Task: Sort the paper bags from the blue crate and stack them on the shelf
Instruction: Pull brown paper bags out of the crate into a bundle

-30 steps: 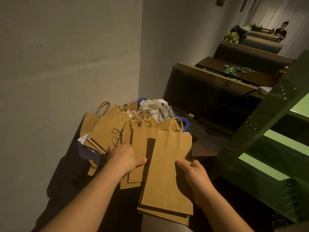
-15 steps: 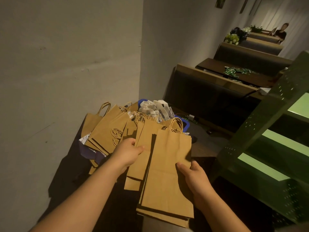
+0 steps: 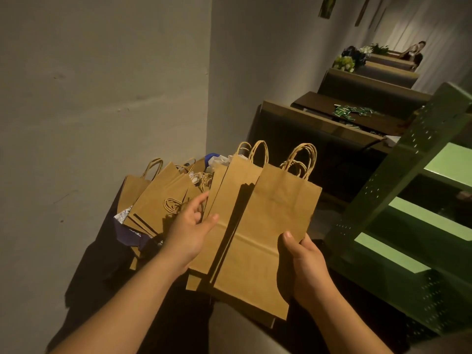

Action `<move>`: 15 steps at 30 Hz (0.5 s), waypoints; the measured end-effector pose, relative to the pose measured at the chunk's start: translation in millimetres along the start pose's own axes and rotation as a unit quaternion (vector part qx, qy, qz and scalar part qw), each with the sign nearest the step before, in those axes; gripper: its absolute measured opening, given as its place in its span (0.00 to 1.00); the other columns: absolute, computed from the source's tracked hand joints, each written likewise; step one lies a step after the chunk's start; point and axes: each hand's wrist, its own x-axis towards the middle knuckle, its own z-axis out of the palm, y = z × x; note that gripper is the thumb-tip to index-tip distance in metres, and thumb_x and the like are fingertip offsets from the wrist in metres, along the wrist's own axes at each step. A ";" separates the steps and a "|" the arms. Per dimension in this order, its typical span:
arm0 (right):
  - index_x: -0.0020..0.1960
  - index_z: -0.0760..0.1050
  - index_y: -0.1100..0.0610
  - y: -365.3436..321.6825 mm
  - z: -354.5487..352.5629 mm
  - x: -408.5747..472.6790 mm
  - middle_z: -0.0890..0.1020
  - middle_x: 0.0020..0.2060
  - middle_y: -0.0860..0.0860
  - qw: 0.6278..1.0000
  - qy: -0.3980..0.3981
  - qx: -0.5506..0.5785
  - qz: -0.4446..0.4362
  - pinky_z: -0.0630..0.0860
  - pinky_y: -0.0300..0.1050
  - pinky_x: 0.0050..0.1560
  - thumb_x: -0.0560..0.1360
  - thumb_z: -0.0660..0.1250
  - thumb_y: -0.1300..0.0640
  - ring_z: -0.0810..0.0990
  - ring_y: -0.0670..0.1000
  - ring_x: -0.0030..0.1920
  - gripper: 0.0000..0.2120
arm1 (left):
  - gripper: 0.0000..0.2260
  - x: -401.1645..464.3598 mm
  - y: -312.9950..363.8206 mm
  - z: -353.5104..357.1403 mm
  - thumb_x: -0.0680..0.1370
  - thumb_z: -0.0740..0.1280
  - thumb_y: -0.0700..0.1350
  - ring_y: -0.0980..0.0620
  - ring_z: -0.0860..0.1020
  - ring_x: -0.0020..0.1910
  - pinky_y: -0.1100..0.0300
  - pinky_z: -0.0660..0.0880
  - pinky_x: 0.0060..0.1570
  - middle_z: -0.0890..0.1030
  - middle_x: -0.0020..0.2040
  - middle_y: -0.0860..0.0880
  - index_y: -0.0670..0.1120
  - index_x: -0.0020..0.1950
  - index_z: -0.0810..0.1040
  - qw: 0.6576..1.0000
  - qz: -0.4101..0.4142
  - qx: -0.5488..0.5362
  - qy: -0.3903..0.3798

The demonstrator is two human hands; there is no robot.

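Observation:
My right hand (image 3: 302, 261) grips a stack of flat brown paper bags (image 3: 270, 226) by its lower right edge, thumb on top, handles pointing away from me. My left hand (image 3: 190, 229) holds narrower brown bags (image 3: 224, 190) against the left side of that stack, thumb on top and fingers partly spread. Behind them more brown bags (image 3: 155, 198) fan out of the blue crate (image 3: 211, 157), which is almost hidden; only a bit of its far rim shows. White bags (image 3: 222, 160) peek out at the back. The green metal shelf (image 3: 408, 226) stands to the right.
A grey wall runs along the left and behind the crate. Dark wooden benches and tables (image 3: 339, 123) recede at the upper right, one strewn with small green items (image 3: 353, 113). Flowers (image 3: 348, 60) and a seated person (image 3: 415, 53) are far back.
Both hands lifted their bags up and away from the crate. The left hand's bags now sit beside the right hand's stack, and the stack hides most of the crate.

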 end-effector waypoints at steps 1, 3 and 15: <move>0.64 0.73 0.50 0.3 -0.4 0.3 0.83 0.55 0.46 1.000 -0.003 -0.006 0.001 0.72 0.40 0.48 0.84 0.61 0.57 0.81 0.47 0.54 0.11 | 0.31 -3.1 1.0 2.6 0.82 0.68 0.42 0.48 0.74 0.72 0.45 0.68 0.70 0.75 0.74 0.47 0.67 0.78 0.61 1.000 0.006 -0.010 -0.016; 0.65 0.74 0.50 1.0 -2.1 0.5 0.84 0.56 0.47 1.000 -0.004 -0.016 -0.003 0.73 0.42 0.50 0.84 0.61 0.57 0.81 0.48 0.56 0.11 | 0.33 -7.9 2.7 9.5 0.83 0.65 0.38 0.50 0.76 0.70 0.46 0.69 0.71 0.75 0.74 0.46 0.66 0.80 0.60 0.998 -0.001 -0.033 -0.053; 0.67 0.69 0.47 7.9 -8.9 -0.8 0.84 0.57 0.49 0.995 -0.004 -0.090 -0.039 0.81 0.56 0.58 0.81 0.67 0.54 0.85 0.53 0.55 0.16 | 0.43 -28.6 1.2 45.5 0.71 0.75 0.66 0.59 0.76 0.64 0.52 0.72 0.69 0.76 0.70 0.57 0.63 0.79 0.56 0.984 -0.051 -0.056 -0.164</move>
